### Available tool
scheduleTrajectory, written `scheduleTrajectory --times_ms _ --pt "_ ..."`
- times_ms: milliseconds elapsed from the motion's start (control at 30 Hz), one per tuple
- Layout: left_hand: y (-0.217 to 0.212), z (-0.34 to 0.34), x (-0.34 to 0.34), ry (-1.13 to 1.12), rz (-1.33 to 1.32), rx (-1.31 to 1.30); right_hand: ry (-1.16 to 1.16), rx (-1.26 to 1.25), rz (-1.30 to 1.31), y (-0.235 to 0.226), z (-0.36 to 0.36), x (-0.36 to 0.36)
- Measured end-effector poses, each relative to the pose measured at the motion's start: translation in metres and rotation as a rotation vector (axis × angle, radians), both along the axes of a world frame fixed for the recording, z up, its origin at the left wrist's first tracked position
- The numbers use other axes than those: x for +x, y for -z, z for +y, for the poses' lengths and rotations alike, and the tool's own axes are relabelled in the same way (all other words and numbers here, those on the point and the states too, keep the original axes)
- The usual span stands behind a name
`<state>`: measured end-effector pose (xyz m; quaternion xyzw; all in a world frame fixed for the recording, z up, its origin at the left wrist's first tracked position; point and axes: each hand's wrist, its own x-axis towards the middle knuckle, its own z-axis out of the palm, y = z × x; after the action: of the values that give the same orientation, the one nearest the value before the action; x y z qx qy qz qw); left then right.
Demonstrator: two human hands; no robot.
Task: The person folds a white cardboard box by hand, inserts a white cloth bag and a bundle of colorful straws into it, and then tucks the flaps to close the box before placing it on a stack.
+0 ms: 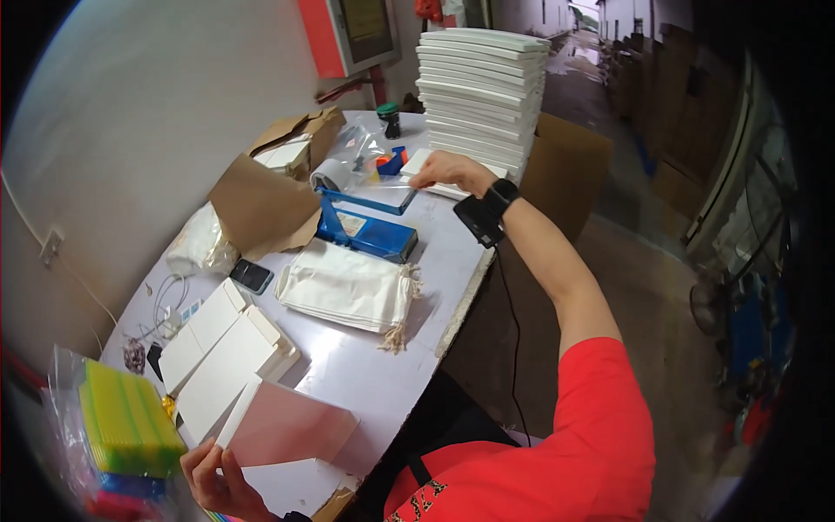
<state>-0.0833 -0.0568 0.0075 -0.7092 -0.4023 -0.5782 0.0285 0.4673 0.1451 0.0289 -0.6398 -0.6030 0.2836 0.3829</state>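
Observation:
My left hand (217, 478) grips the near corner of a flat white box (287, 428) at the table's front edge, holding it tilted. My right hand (448, 170) reaches far across the table, its fingers on a clear plastic bag (383, 174) that lies by the raised arm of a blue heat sealer (365, 228). A black band and watch sit on that wrist. A tall stack of flat white boxes (483, 87) stands just behind the right hand.
A pile of cream drawstring cloth bags (348, 291) lies mid-table. Flat white boxes (222, 348) lie at the left, with a phone (251, 276), cables, an open cardboard box (291, 143) and a bag of coloured sheets (122, 422). The table edge (461, 304) drops to the floor on the right.

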Motion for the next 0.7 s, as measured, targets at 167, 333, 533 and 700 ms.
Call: scheduleTrajectory --times_ms 167,333,533,700 --pt "-0.003 -0.001 -0.003 -0.035 0.039 0.026 0.146 -0.216 0.136 0.007 -0.008 -0.01" --pt "0.001 0.004 -0.005 -0.025 -0.005 -0.018 0.107 -0.293 0.19 0.002 -0.015 0.001" --pt "0.0 0.01 0.002 -0.033 0.009 0.017 0.127 -0.296 0.15 -0.003 -0.023 0.013" --pt "-0.006 0.005 0.001 -0.105 -0.075 -0.003 0.12 -0.244 0.224 0.043 -0.018 -0.006"
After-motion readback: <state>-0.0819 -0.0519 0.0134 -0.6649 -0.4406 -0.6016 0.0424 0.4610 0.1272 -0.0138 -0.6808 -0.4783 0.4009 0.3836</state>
